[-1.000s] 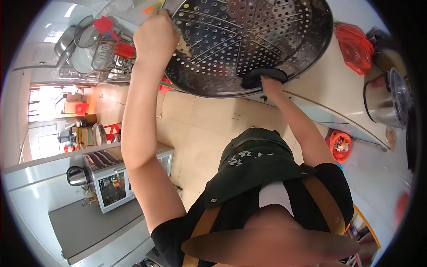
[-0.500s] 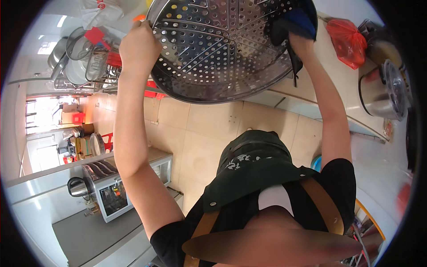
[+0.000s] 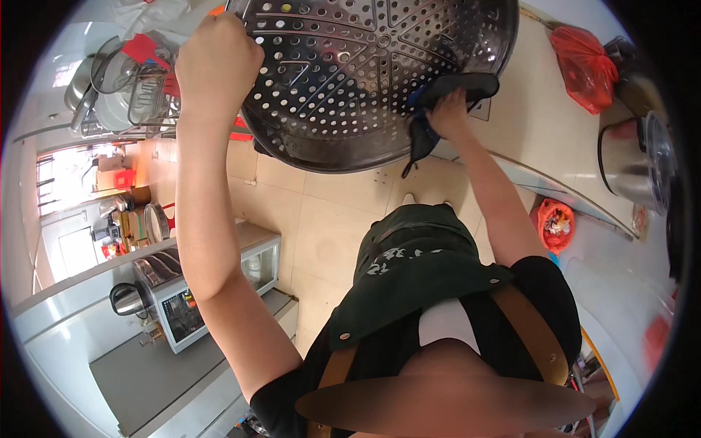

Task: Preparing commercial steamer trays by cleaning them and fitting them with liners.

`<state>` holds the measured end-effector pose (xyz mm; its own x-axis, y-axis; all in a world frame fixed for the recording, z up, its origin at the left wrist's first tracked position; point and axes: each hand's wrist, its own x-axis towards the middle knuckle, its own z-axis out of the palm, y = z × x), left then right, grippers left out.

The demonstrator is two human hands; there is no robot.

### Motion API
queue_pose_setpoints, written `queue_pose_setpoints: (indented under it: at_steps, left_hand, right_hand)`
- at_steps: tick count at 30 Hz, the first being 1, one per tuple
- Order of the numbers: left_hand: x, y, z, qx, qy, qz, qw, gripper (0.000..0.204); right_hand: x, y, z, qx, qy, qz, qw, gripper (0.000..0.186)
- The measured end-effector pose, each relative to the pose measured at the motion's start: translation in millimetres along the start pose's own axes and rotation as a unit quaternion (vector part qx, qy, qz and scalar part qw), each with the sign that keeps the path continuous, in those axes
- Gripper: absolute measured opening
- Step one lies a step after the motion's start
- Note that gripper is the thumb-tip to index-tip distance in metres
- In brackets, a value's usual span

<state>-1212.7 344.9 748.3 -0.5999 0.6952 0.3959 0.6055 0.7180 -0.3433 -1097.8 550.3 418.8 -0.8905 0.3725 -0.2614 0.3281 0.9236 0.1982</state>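
Observation:
A large round metal steamer tray (image 3: 328,87), punched with holes and ribbed, is held up and tilted at the top of the view. My left hand (image 3: 217,64) is closed on its left rim, fingers curled out of sight. My right hand (image 3: 450,115) presses a dark blue and black cloth (image 3: 469,86) against the tray's lower right part, near the rim. A corner of the cloth with a small loop hangs below that hand.
On the counter (image 3: 540,109) at right are a red plastic bag (image 3: 583,69) and a steel pot (image 3: 622,160). Below hangs a red-lined bin (image 3: 555,225). A dish rack (image 3: 150,102) stands at left; a kettle (image 3: 128,299) sits beside a glass-fronted cabinet (image 3: 179,321) at lower left.
My right hand has moved with the cloth from the tray's upper right down and left to its lower right. My left hand and the tray have shifted slightly up and left.

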Motion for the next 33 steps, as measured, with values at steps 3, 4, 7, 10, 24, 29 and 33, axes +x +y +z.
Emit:
queue_pose_setpoints:
  at_steps: [3, 4, 7, 10, 24, 29, 33]
  left_hand:
    - [4.8, 2.0, 3.0, 0.008, -0.025, -0.022, 0.999, 0.016]
    - [4.8, -2.2, 5.6, 0.01, -0.012, -0.022, 1.0, 0.014]
    - [5.0, -2.8, 7.8, 0.02, -0.013, -0.037, 0.999, 0.013]
    - [5.9, -0.8, 8.2, 0.033, -0.028, -0.054, 0.998, 0.015]
    - [1.7, 0.5, 7.2, 0.013, -0.062, -0.083, 0.995, 0.019]
    - [0.9, 5.0, 5.1, -0.002, -0.052, -0.065, 0.996, 0.018]
    - [1.4, 6.0, 5.5, 0.005, -0.036, -0.05, 0.998, 0.018]
  right_hand:
    - [-2.7, -24.3, 8.3, 0.039, 0.001, -0.019, 0.999, 0.066]
    - [-4.6, -29.4, 8.0, 0.039, 0.0, -0.018, 0.999, 0.066]
    - [-12.5, -40.0, 8.0, 0.062, 0.009, -0.047, 0.997, 0.066]
    - [-18.0, -41.0, 11.2, 0.085, 0.072, -0.074, 0.991, 0.056]
    - [21.6, 99.6, -77.2, 0.002, 0.429, -0.075, 0.9, 0.02]
    - [46.0, 154.0, -87.3, -0.122, 0.437, -0.07, 0.888, 0.021]
    - [29.6, 139.2, -41.4, -0.081, 0.352, -0.049, 0.931, 0.021]
